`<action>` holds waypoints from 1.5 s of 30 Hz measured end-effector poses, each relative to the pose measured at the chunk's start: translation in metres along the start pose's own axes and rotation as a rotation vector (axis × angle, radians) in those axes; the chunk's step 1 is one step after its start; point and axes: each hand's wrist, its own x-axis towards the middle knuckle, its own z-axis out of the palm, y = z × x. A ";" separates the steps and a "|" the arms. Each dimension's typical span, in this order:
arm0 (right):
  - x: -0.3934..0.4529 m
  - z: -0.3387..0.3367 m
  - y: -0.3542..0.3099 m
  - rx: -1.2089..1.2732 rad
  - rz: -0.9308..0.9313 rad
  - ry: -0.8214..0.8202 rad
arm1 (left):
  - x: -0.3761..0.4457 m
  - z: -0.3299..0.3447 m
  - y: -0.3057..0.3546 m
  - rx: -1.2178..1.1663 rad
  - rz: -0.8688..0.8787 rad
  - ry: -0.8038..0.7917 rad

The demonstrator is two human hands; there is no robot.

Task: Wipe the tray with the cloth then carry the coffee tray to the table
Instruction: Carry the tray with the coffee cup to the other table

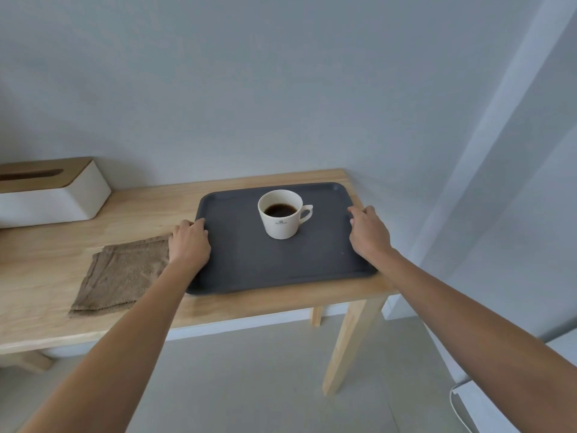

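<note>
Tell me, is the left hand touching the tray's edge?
Touching. The head view shows the left hand resting on the left rim of the tray, fingers curled over its edge.

Two bare arms in view, entering from the bottom corners of the frame. No sleeves visible anywhere along either forearm up to the frame edge. No gloves, no watch, no bracelet, no rings visible on the left hand or right hand. Forearms slender, smooth, no markings or tattoos showing. Both hands seen from the back; knuckles and finger backs visible, fingertips partly hidden. Nails not readable at this resolution. Wide-angle lens stretches the forearms, making them look long and thick near the frame edge. Rest of body out of shot.
</note>
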 end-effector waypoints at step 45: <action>-0.429 -0.240 0.371 -0.084 1.094 0.497 | -0.275 0.092 0.521 -0.424 1.147 -0.392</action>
